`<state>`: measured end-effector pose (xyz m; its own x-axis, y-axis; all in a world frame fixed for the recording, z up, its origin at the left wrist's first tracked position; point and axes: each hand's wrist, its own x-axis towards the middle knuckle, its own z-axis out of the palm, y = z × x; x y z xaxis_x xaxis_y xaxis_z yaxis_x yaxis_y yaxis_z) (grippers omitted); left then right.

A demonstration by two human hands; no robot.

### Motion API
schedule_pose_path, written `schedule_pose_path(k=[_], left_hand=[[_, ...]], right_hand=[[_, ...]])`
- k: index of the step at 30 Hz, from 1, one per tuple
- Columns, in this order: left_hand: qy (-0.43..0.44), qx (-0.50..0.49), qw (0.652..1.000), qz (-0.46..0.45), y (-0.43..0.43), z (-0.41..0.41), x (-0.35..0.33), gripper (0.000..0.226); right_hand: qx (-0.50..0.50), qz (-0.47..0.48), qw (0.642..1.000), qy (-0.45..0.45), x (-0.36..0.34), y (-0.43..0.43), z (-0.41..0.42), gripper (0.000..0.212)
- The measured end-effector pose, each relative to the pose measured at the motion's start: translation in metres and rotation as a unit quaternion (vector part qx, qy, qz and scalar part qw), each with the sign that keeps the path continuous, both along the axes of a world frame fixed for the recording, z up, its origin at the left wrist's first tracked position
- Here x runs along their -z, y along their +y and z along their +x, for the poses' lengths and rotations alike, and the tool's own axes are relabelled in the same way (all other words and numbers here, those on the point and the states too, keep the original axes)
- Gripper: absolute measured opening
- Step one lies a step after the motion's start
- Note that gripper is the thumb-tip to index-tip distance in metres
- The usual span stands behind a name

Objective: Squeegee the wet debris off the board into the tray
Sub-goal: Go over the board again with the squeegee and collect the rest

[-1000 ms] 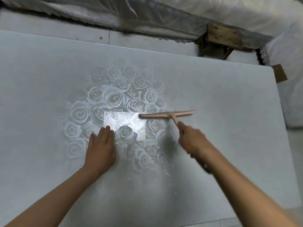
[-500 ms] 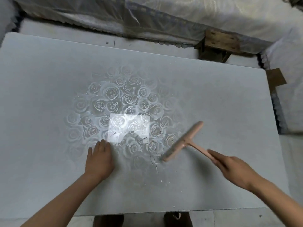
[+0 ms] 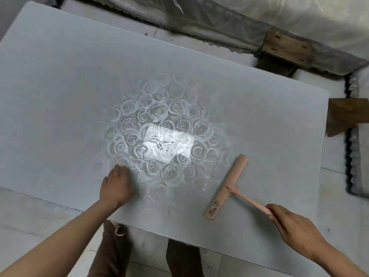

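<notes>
A large grey board [image 3: 60,92] fills the view, with a wet carved rose pattern [image 3: 159,136] in its middle and small white wet debris [image 3: 203,188] near the pattern's lower edge. My right hand [image 3: 295,230] grips the handle end of a pink squeegee [image 3: 227,186], whose blade lies diagonally on the board, right of the roses. My left hand [image 3: 117,186] rests flat on the board at the pattern's lower left. No tray is in view.
The board's near edge [image 3: 179,242] runs diagonally just above my feet [image 3: 181,258]. Wooden blocks [image 3: 285,48] and plastic sheeting [image 3: 219,21] lie beyond the far edge. Another wooden piece [image 3: 347,114] sits off the right edge.
The squeegee has swept from the top of the rose pattern down and to the right, its blade turning diagonal. My right hand pulled back toward me. The left hand stayed put.
</notes>
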<state>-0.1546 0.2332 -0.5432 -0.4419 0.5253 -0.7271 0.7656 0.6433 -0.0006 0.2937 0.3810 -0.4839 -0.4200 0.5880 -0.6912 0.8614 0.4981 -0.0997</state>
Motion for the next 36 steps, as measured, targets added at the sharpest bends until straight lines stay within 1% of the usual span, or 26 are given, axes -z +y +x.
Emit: schedule_pose_path(k=[2, 5, 7, 10, 13, 16, 17, 19, 20, 22, 25, 27, 29, 30, 32, 34, 36], left_hand=[[-0.003, -0.022, 1.000, -0.017, -0.003, 0.012, 0.002, 0.063], [-0.014, -0.061, 0.998, -0.028, -0.010, 0.016, 0.009, 0.067], [-0.019, -0.068, 0.997, -0.037, -0.017, 0.016, 0.012, 0.069], [-0.017, -0.066, 0.996, -0.055, -0.026, 0.016, 0.022, 0.072], [-0.023, -0.062, 0.997, -0.043, -0.027, 0.011, 0.024, 0.074], [-0.022, -0.070, 0.997, -0.019, -0.029, 0.005, 0.025, 0.076], [-0.021, -0.068, 0.997, -0.014, -0.031, 0.003, 0.025, 0.076], [-0.020, -0.057, 0.998, -0.009, -0.037, -0.002, 0.026, 0.078], [-0.019, -0.047, 0.999, -0.008, -0.038, -0.002, 0.027, 0.078], [-0.021, -0.037, 0.999, -0.005, -0.042, -0.004, 0.029, 0.079], [-0.033, -0.033, 0.999, -0.006, -0.047, -0.003, 0.032, 0.080], [-0.046, -0.033, 0.998, -0.013, -0.048, -0.003, 0.034, 0.082], [-0.052, -0.034, 0.998, -0.021, -0.044, -0.004, 0.034, 0.082], [-0.053, -0.033, 0.998, -0.024, -0.042, -0.005, 0.034, 0.082], [-0.055, -0.022, 0.998, -0.029, -0.037, -0.006, 0.033, 0.079], [-0.061, -0.032, 0.997, -0.039, -0.032, -0.003, 0.029, 0.076], [-0.061, -0.051, 0.996, -0.041, -0.026, 0.002, 0.023, 0.074]], right_hand=[[-0.001, -0.007, 1.000, -0.010, 0.006, 0.000, 0.024, 0.029], [-0.021, -0.007, 1.000, -0.009, 0.025, -0.006, 0.019, 0.035], [-0.040, 0.009, 0.999, 0.025, 0.042, -0.008, -0.007, 0.037], [-0.098, 0.034, 0.991, 0.087, 0.063, -0.004, -0.073, 0.038], [-0.139, 0.065, 0.983, 0.102, 0.060, 0.010, -0.111, 0.036], [-0.128, 0.043, 0.985, 0.106, 0.044, 0.034, -0.075, 0.038], [-0.125, 0.045, 0.987, 0.093, 0.034, 0.042, -0.058, 0.041], [-0.135, 0.052, 0.989, 0.039, 0.020, 0.048, -0.035, 0.050], [-0.148, 0.045, 0.988, 0.017, 0.019, 0.047, -0.032, 0.050], [-0.158, 0.020, 0.987, 0.014, 0.025, 0.036, -0.056, 0.040], [-0.168, 0.005, 0.984, 0.058, 0.047, 0.015, -0.132, 0.050], [-0.178, 0.025, 0.980, 0.090, 0.058, 0.003, -0.181, 0.041], [-0.181, 0.055, 0.975, 0.120, 0.058, 0.001, -0.195, 0.033], [-0.171, 0.056, 0.975, 0.129, 0.053, 0.002, -0.185, 0.032], [-0.117, 0.033, 0.985, 0.122, 0.037, 0.009, -0.139, 0.034], [-0.066, 0.022, 0.995, 0.074, 0.021, 0.012, -0.076, 0.036], [0.012, 0.017, 0.999, 0.034, 0.004, 0.007, -0.017, 0.038]])
